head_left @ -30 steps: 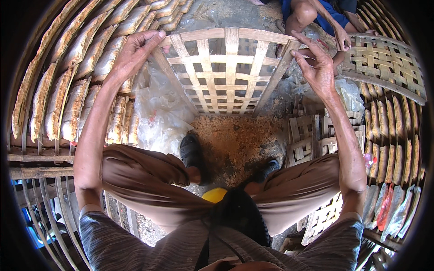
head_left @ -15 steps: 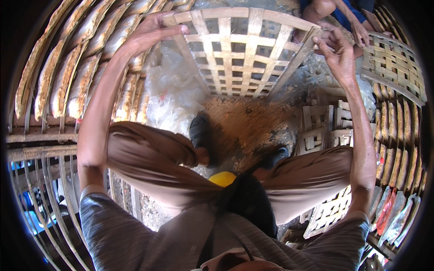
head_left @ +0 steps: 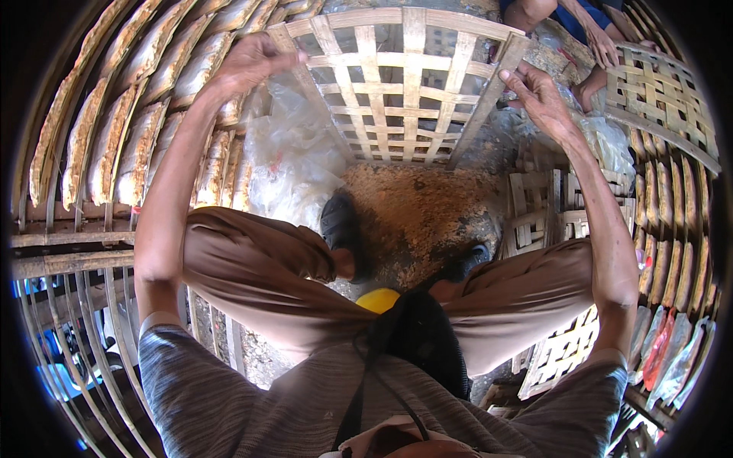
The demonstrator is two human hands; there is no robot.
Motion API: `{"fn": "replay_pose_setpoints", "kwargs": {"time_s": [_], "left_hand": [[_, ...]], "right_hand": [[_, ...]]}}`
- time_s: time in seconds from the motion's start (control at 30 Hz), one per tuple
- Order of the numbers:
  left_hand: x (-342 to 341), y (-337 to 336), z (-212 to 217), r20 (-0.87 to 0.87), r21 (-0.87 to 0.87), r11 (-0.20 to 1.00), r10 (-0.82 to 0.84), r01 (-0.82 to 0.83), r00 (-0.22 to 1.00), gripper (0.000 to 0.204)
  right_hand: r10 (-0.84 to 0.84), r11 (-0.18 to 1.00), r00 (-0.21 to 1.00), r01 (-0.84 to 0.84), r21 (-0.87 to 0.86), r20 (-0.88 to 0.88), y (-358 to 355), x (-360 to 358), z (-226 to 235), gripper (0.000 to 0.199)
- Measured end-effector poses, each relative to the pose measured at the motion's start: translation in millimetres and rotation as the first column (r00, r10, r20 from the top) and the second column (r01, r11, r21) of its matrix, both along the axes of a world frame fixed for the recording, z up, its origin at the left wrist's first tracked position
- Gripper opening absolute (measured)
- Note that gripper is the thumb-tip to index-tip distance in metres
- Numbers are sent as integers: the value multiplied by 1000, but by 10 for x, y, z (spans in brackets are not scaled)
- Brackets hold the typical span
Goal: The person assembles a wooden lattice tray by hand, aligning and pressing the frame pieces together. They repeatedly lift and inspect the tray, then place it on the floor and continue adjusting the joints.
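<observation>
An upright woven bamboo panel (head_left: 413,65) with a wooden frame rests its narrow lower edge on the floor in front of me, between my feet and beyond them. At its upper left corner, my left hand (head_left: 256,65) is closed on the side bar, thumb laid across it and slightly blurred. My right hand (head_left: 540,95) is loosely closed at the right side bar, a little below the top corner, thumb against the bar's edge. Fingers behind the bars are partly hidden.
Racks of pale, brown-edged slabs (head_left: 114,145) stand at left. Clear plastic sheeting (head_left: 290,153) lies beside brown crumbs (head_left: 420,202) on the floor. Bamboo crates (head_left: 532,202) sit at right. A co-worker's hand (head_left: 602,47) is near another woven panel (head_left: 663,99) at the upper right.
The panel's top has shifted slightly left. My right hand has moved left and down along the side bar from the upper corner. My left hand has moved slightly.
</observation>
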State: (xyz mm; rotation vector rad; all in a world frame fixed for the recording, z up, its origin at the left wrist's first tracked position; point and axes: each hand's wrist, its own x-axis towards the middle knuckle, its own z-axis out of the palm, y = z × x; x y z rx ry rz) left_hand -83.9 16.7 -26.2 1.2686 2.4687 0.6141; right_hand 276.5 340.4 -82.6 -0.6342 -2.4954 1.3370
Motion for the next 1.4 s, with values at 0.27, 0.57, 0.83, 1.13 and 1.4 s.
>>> {"fn": "replay_pose_setpoints", "kwargs": {"time_s": [0.27,0.57,0.83,1.13,1.4], "left_hand": [[666,238,627,-673,316,820,-160,476,722,45],[1390,588,1013,-45,234,932,-275,278,960,38],[1133,619,656,-106,391,874,-269,289,957,43],[1135,496,728,-317,118,971,-163,210,934,51],[1169,548,677,-467,159,910,-273,383,841,48]], "right_hand": [[123,978,982,-95,185,-147,-370,-280,36,54],[229,972,954,-213,101,-193,-969,-283,592,38],[255,962,954,-266,57,160,-873,-167,164,54],[297,954,946,-300,4,134,-1054,-253,230,31],[275,961,961,-274,37,-40,-999,-249,211,26]]}}
